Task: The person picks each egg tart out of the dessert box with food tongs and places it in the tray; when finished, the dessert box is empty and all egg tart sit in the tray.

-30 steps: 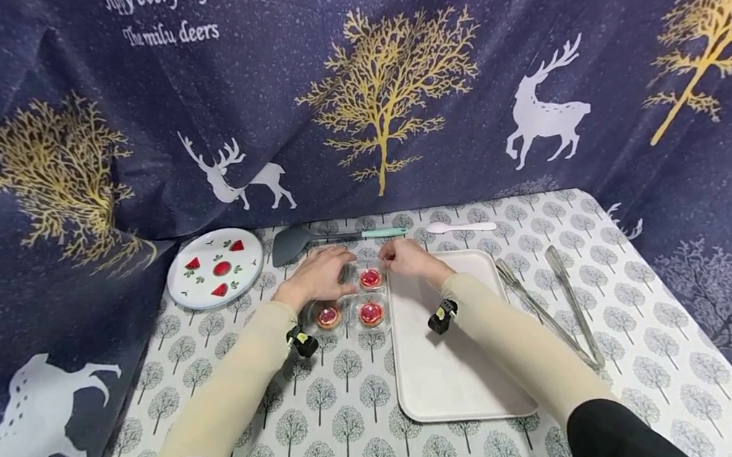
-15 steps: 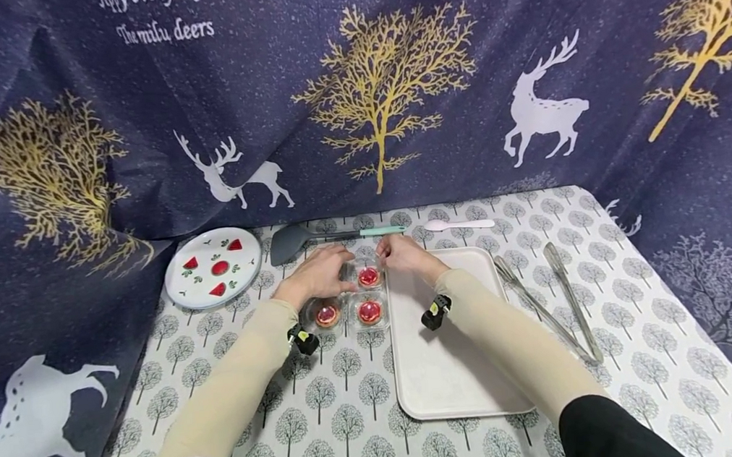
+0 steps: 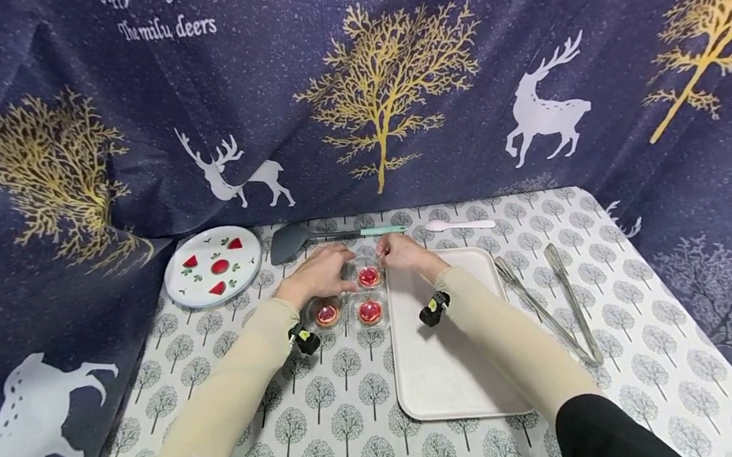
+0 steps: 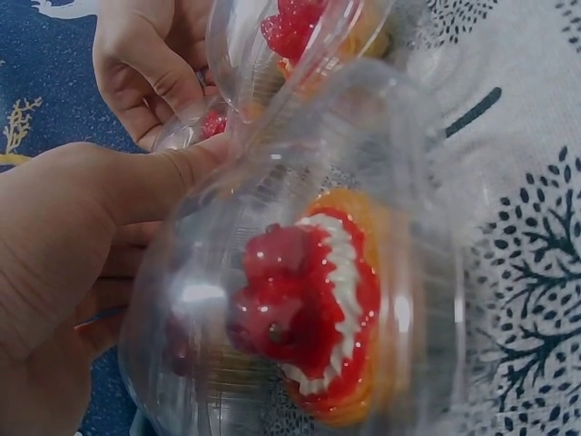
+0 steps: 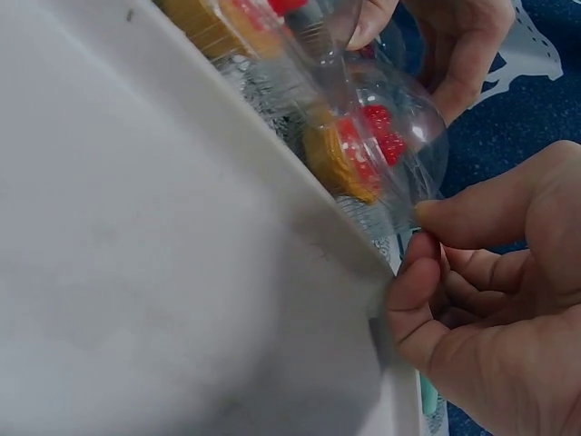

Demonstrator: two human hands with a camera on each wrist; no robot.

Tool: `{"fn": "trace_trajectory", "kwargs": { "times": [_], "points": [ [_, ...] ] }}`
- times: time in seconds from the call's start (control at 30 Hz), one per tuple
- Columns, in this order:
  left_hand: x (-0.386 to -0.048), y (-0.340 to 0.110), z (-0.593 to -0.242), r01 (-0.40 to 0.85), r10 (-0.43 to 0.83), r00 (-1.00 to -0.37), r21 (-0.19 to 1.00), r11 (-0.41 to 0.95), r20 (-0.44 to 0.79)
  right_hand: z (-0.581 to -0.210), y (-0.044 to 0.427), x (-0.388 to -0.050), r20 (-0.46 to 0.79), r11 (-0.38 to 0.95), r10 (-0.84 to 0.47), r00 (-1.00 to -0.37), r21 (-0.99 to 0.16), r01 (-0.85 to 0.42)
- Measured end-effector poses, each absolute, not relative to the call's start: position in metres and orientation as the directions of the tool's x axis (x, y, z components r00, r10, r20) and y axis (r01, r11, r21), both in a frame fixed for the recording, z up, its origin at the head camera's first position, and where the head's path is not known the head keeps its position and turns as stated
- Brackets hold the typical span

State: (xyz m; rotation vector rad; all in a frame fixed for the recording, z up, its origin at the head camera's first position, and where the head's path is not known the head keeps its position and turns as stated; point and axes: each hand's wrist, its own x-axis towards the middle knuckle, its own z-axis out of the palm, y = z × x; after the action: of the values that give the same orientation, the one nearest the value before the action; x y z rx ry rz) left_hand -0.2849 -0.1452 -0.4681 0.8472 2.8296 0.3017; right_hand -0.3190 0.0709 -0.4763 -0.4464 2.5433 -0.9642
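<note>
A clear plastic pastry box (image 3: 384,325) with domed lids lies left of the tray, holding several small tarts (image 3: 370,312) with red glaze and a cream edging. My left hand (image 3: 317,270) grips its far left part, the thumb pressed between the domes and the fingers behind them. In the left wrist view a tart (image 4: 336,309) shows through a dome close up. At the far right corner my right hand (image 3: 405,252) pinches the box's thin edge between thumb and index finger. The right wrist view shows the pinch beside a dome (image 5: 427,118). My left hand hides the far left tart.
A white rectangular tray (image 3: 458,387) lies under my right forearm, against the box's right side. Metal tongs (image 3: 572,305) are farther right. Behind lie a grey spatula (image 3: 289,244) with a mint handle and a pink spoon (image 3: 460,225). A watermelon-patterned plate (image 3: 182,292) stands far left.
</note>
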Motion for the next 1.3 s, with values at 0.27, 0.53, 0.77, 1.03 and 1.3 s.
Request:
{"fn": "trace_trajectory", "kwargs": {
  "times": [0.27, 0.53, 0.77, 1.03, 1.3],
  "points": [
    [-0.284, -0.143, -0.467, 0.519, 0.557, -0.824, 0.251, 0.817, -0.106, -0.472, 0.073, -0.321, -0.277, 0.667, -0.473, -0.837, -0.733, -0.134],
    [-0.283, -0.143, -0.470, 0.505, 0.543, -0.832, 0.253, 0.825, -0.113, -0.467, 0.073, -0.319, -0.290, 0.626, -0.450, -0.845, -0.777, -0.067],
    [-0.282, -0.145, -0.469, 0.506, 0.542, -0.833, 0.243, 0.827, -0.110, -0.466, 0.074, -0.318, -0.272, 0.632, -0.441, -0.855, -0.771, -0.081],
    [-0.278, -0.144, -0.468, 0.525, 0.557, -0.824, 0.233, 0.818, -0.099, -0.471, 0.076, -0.314, -0.314, 0.615, -0.395, -0.863, -0.789, 0.005],
    [-0.278, -0.144, -0.467, 0.556, 0.579, -0.814, 0.236, 0.797, -0.035, -0.474, 0.078, -0.320, -0.407, 0.405, -0.439, -0.801, -0.886, 0.228]
  ]
}}
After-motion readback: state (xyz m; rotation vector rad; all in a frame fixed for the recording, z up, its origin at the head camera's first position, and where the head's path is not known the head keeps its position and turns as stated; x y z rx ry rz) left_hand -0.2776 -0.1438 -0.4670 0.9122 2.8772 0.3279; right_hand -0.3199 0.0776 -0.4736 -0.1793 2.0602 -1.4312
